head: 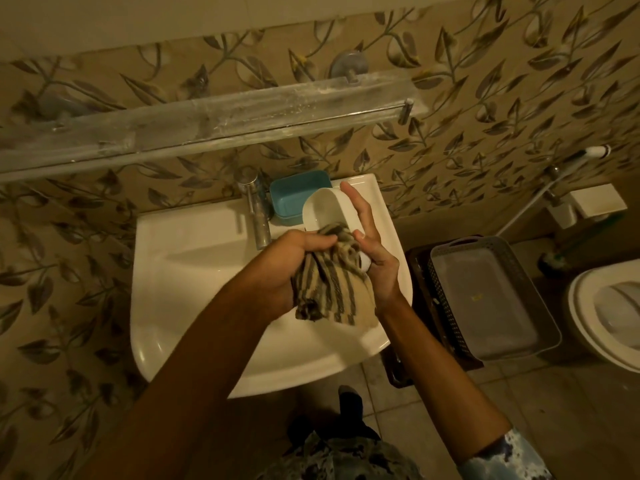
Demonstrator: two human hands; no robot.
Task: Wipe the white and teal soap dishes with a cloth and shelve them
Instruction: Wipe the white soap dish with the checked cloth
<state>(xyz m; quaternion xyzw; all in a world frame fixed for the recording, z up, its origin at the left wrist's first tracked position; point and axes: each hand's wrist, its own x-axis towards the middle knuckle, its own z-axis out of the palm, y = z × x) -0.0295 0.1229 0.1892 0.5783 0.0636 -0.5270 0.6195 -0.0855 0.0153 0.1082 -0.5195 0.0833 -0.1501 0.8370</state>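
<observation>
Left hand (294, 268) fisted round striped cloth (325, 289), pressing into near end of white soap dish (323, 209); right hand (375, 247) clasping it lengthwise, long axis toward tiled wall (485, 98).

I stand at a white basin (194, 258) set against a wall of beige tiles (485, 98) patterned with grey-brown leaves and vines. Above the tiles the wall (173, 15) is plain and pale. A chrome tap (258, 209) rises at the back of the basin. Over it a long glass shelf (221, 116), streaked and dusty, runs across the wall on round metal mounts (349, 65). To my right a grey lattice basket (446, 289) sits in a darker tray (417, 268) on the tiled floor (519, 393), with the white toilet (588, 306) beyond. A white sprayer head (597, 151) hangs above a white box-shaped holder (597, 200). The light is dim, warm yellow.
</observation>
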